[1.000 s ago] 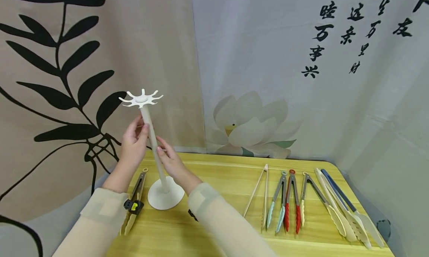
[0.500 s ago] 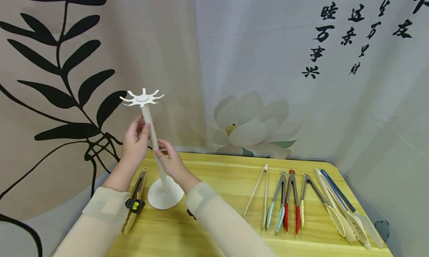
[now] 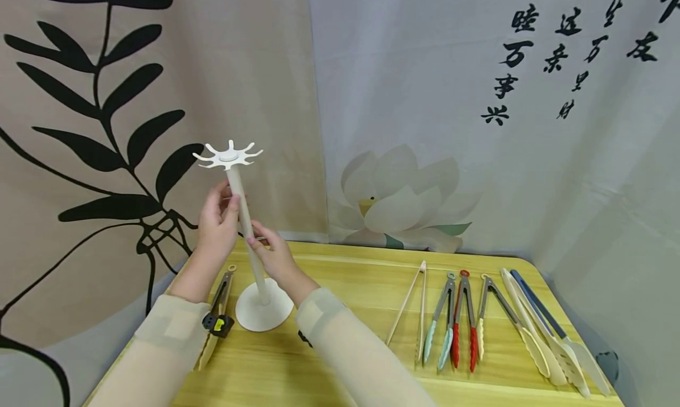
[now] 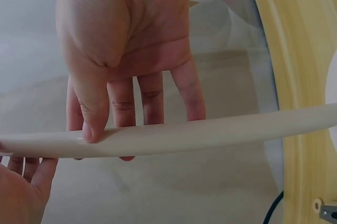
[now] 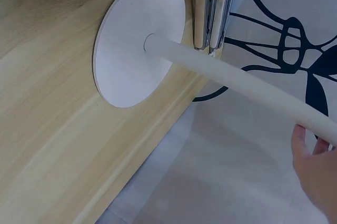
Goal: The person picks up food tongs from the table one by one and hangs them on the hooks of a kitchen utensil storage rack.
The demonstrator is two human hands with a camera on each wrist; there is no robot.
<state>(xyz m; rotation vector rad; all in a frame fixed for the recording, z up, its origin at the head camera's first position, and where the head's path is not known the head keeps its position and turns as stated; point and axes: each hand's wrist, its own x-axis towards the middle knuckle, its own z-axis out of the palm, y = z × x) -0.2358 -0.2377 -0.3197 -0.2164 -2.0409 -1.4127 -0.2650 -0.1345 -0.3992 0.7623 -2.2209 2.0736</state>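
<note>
A white hook stand [image 3: 247, 224] is on the table, its round base [image 3: 264, 312] flat on the wood and a ring of curved hooks [image 3: 228, 156] at its top. My left hand [image 3: 219, 224] holds the upper pole between thumb and fingers. Lower down, my right hand [image 3: 273, 256] grips the same pole. In the left wrist view the right hand [image 4: 124, 29] has its thumb on the near side with fingers behind, while the left hand [image 4: 23, 192] shows at the lower corner. The right wrist view shows the base [image 5: 126, 71] and the right hand [image 5: 318, 176] on the pole.
Tongs [image 3: 220, 295] lie left of the base, near the left sleeve. Along the table's right side are thin tongs [image 3: 423, 312], light blue-tipped tongs [image 3: 445, 330], red-tipped tongs [image 3: 473, 342] and several longer utensils [image 3: 552, 330]. A printed curtain [image 3: 398, 100] hangs behind the table.
The right thumb has shifted slightly left over the pole since a second ago. The left hand and the stand look the same; the whole view has drifted a little.
</note>
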